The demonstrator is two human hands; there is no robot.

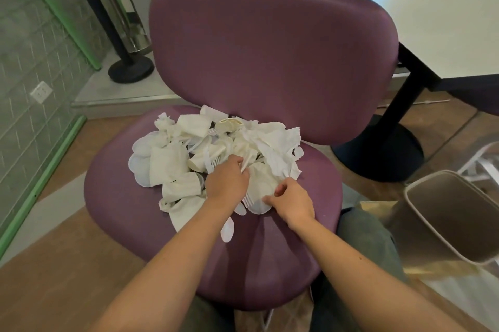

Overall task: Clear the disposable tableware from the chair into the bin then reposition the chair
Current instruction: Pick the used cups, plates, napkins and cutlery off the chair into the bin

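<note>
A purple chair stands in front of me. On its seat lies a heap of white disposable tableware: crushed paper cups, plates, crumpled napkins, plastic forks and a spoon. My left hand reaches into the middle of the heap, its fingers curled round white pieces there. My right hand is at the heap's near right edge, thumb and fingers pinching a crumpled white piece. A beige bin stands open on the floor to the right of the chair.
A white table on a black pedestal base stands behind the chair at the right. A black post base sits on a raised ledge at the back left. A green-framed wall runs along the left.
</note>
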